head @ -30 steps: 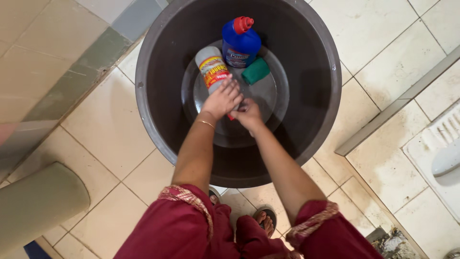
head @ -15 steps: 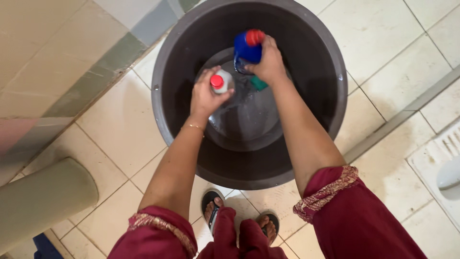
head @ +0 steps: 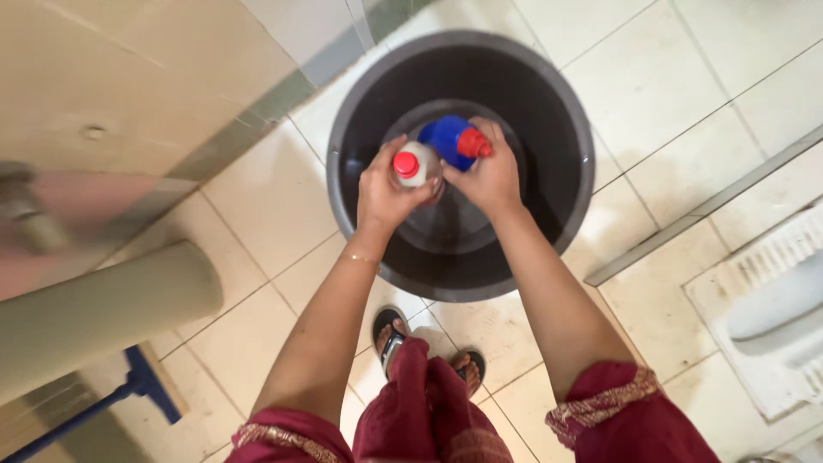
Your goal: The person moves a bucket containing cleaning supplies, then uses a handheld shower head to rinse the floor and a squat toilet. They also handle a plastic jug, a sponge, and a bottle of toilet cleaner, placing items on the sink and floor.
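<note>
My left hand [head: 383, 190] grips a grey-white bottle with a red cap [head: 412, 165], held upright above a dark round tub [head: 570, 201]. Right beside it, my right hand [head: 489, 178] grips a blue bottle with a red cap [head: 453, 139]. The two bottles are side by side and nearly touching, over the middle of the tub. The tub's bottom shows wet and shiny beneath them. The green sponge seen before is hidden.
The tub stands on pale floor tiles next to a tiled wall [head: 154, 77]. A thick grey-green pipe [head: 94, 309] lies at the left, with a blue-handled tool [head: 129, 390] below it. A white floor-level toilet pan [head: 771, 309] is at the right. My sandalled feet [head: 390, 330] stand close to the tub.
Both hands have risen with the bottles and drawn together above the tub. The view has pulled back, so the tub looks smaller and more floor shows.
</note>
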